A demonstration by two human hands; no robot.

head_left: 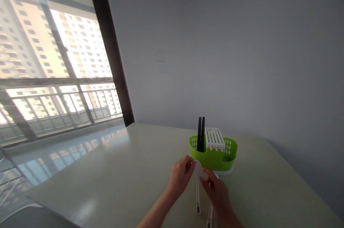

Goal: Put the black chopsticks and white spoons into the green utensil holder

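Left hand [180,177] and right hand [216,191] pinching white plastic spoon [197,185] before green cutlery caddy [213,152]; probably light, stiff, slippery, best gripped mid-handle.

Both hands raised close together, left hand [180,176] fingers curled; right hand [216,191] fingers pinched, forearms bare

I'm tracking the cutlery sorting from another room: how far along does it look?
Done: black chopsticks stand upright in the left compartment of the green caddy. In hand: the left hand and right hand together hold a white spoon just in front of the caddy. Left: that spoon, plus another white utensil under the right hand, are not yet in the caddy.
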